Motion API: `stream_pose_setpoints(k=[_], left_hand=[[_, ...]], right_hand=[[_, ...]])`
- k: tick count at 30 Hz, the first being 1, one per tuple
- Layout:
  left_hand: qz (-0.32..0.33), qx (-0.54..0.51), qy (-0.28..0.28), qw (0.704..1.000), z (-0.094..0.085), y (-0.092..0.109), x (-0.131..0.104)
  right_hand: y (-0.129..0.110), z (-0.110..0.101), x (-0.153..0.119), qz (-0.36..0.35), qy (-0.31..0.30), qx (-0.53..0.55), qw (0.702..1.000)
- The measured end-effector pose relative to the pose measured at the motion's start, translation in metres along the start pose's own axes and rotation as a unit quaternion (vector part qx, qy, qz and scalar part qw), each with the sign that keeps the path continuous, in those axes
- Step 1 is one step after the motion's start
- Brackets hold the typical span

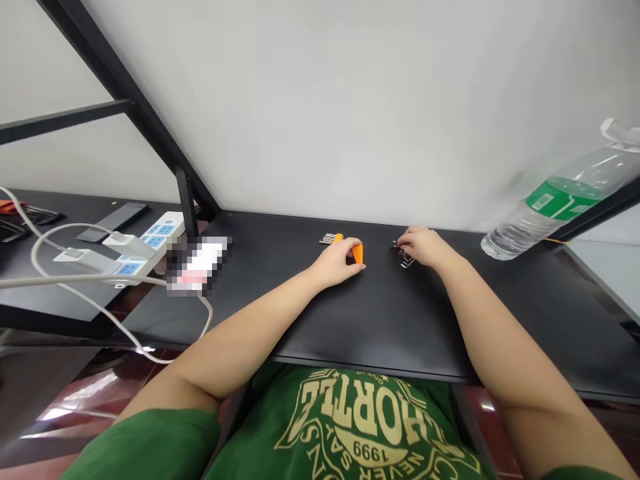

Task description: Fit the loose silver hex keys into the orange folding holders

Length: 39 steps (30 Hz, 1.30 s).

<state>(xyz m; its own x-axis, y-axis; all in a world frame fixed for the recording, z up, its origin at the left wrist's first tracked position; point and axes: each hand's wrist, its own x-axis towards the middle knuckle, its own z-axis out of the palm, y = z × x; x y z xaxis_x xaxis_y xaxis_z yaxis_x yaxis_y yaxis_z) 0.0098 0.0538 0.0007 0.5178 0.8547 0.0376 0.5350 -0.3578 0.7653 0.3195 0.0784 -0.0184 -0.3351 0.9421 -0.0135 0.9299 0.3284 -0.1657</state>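
Note:
My left hand [333, 265] is curled around an orange plastic hex key holder [358, 253], thumb and fingers on its edges, just above the black table. Right behind that hand lies a group of silver hex keys [328, 238], with a second orange piece [339, 237] at its end, partly covered by my fingers. To the right, my right hand [421, 245] has its fingertips closed on a small bunch of bent silver hex keys [407, 260] at the tabletop. How many keys it grips is hidden by the fingers.
A tall clear water bottle [543, 207] with a green label stands at the right back. On the left are a blurred-out phone-like item [199, 265], a white power strip [159, 239] with plugs and looping white cables [107, 310], and a dark phone [113, 221]. A wall rises behind the table [360, 327].

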Motion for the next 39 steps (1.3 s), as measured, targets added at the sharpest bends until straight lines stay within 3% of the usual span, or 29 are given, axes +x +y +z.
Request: stream_pose_setpoints(k=[6, 10, 12, 15, 17, 20, 25, 31, 39], left_hand=[[0.003, -0.009, 0.008, 1.000, 0.001, -0.002, 0.002], [0.011, -0.010, 0.011, 1.000, -0.001, -0.001, 0.001], [0.011, -0.012, 0.014, 1.000, -0.001, -0.001, 0.001], [0.007, -0.012, 0.010, 1.000, 0.000, -0.001, 0.000], [0.010, -0.008, 0.008, 1.000, 0.001, -0.002, 0.000], [0.015, -0.007, 0.011, 1.000, 0.001, -0.002, 0.001], [0.020, -0.033, 0.006, 0.999, 0.002, -0.003, 0.001], [0.019, -0.074, -0.003, 0.997, 0.003, -0.002, 0.001], [0.004, -0.096, 0.008, 0.995, 0.003, -0.002, 0.002]], right_hand=[[-0.004, 0.003, 0.008, 0.002, 0.007, 0.059, 0.998], [-0.009, 0.002, 0.004, 0.086, 0.080, 0.169, 0.979], [-0.015, 0.000, 0.002, 0.133, 0.150, 0.274, 0.941], [-0.034, -0.006, 0.000, 0.136, 0.229, 0.490, 0.830], [-0.051, -0.012, -0.002, 0.113, 0.231, 0.589, 0.767], [-0.079, -0.019, -0.006, 0.086, 0.220, 0.647, 0.725], [-0.104, -0.020, -0.011, 0.050, 0.168, 0.668, 0.724], [-0.099, -0.012, -0.011, 0.048, 0.146, 0.647, 0.747], [-0.094, -0.015, -0.011, 0.057, 0.155, 0.671, 0.723]])
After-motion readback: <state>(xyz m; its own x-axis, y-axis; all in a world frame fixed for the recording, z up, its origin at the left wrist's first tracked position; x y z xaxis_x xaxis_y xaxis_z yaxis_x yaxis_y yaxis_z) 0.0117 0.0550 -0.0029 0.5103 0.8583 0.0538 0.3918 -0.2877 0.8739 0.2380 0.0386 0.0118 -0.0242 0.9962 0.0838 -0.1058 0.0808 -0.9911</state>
